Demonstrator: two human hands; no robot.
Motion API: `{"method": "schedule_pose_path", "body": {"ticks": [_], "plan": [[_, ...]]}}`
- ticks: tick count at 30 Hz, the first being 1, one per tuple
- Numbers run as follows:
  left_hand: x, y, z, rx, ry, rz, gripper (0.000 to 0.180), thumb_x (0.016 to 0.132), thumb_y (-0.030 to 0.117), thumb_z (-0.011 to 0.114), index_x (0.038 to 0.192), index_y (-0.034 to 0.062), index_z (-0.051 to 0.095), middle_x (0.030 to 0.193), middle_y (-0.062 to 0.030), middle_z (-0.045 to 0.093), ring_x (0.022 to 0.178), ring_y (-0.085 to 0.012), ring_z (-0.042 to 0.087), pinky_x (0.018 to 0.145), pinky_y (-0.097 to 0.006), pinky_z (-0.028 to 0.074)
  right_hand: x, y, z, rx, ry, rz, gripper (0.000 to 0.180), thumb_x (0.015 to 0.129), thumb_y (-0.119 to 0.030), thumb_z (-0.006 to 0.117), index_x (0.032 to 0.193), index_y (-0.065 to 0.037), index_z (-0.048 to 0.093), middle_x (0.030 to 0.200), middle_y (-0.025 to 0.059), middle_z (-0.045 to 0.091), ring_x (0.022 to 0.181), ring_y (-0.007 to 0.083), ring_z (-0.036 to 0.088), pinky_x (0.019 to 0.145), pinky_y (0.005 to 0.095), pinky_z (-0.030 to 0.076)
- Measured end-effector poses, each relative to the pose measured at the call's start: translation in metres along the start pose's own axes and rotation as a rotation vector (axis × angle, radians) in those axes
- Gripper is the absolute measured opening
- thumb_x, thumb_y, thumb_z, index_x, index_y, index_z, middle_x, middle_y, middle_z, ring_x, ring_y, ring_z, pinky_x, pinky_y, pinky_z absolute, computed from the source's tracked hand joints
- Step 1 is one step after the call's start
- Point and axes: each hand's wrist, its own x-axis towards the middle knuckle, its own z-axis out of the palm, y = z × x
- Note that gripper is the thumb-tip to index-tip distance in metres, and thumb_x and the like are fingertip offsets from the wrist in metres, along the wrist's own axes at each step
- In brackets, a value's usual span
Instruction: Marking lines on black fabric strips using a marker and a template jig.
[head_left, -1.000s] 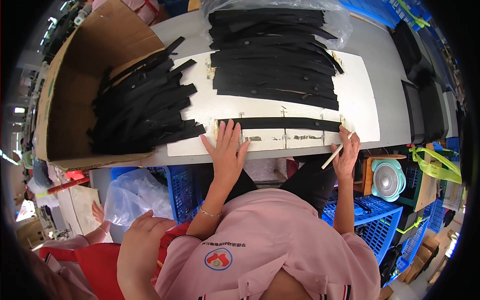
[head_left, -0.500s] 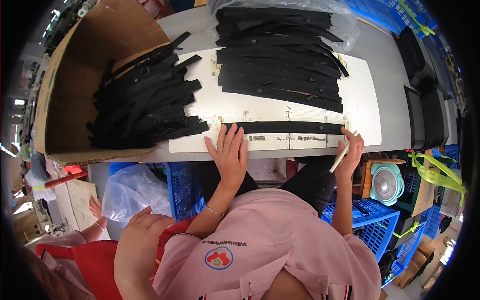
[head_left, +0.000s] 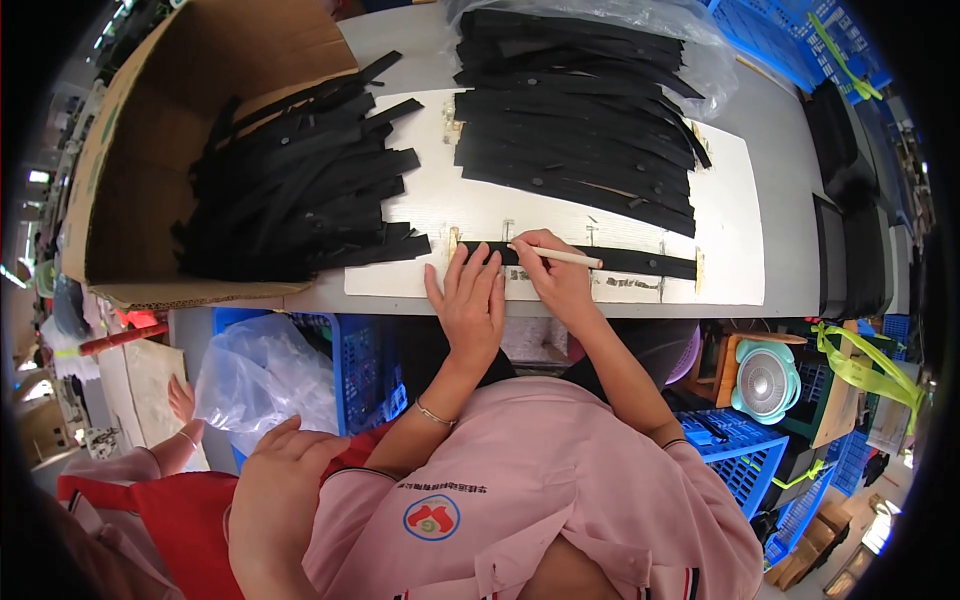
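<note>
A single black fabric strip (head_left: 640, 262) lies lengthwise along the near part of a white board (head_left: 420, 205) with short guide marks drawn on it. My left hand (head_left: 472, 305) presses flat on the strip's left end, fingers stretched and slightly apart. Close beside it, my right hand (head_left: 560, 280) pinches a pale pencil-like stick (head_left: 568, 257). Its tip meets the strip near the left fingertips; whether it leaves a mark is too small to tell. Farther back on the board lies a thick row of black strips (head_left: 575, 150), some with small dark round spots.
At left, a cardboard box (head_left: 120, 180) lies open, with a heap of black strips (head_left: 300, 200) spilling out. Clear plastic (head_left: 715, 75) lies behind the row. Below the table are blue crates (head_left: 740, 450) and a teal fan (head_left: 768, 380). Another person's hand (head_left: 290, 455) is at lower left.
My right hand has moved left with the pale stick, from the strip's right end to beside my left hand. The left hand stays on the strip. The view has shifted slightly.
</note>
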Motion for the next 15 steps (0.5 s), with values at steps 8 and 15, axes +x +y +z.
{"method": "schedule_pose_path", "body": {"ticks": [8,15], "plan": [[0.0009,-0.0017,-0.0023,-0.022,0.002,0.0,0.029,0.094,0.009,0.066,0.122,0.0091,0.071,0.131,-0.0052,0.067,0.134,-0.0271,0.054,0.121,-0.055,0.016,0.0018,0.0033,0.0076,-0.049,0.022,-0.045,0.014,0.098,-0.013,0.065,0.099,0.0,0.069,0.087,0.0128,0.07,0.068,0.0222,0.066,0.063,0.0309,0.051],[-0.0001,-0.0024,-0.0006,-0.023,0.011,-0.001,0.029,0.093,0.009,0.067,0.121,0.0095,0.072,0.132,-0.0051,0.067,0.133,-0.0277,0.054,0.121,-0.056,0.016,0.0015,0.0053,0.0105,-0.047,0.061,-0.039,0.015,0.098,-0.015,0.065,0.096,-0.001,0.071,0.084,0.0117,0.071,0.066,0.0229,0.067,0.061,0.0318,0.051]]}}
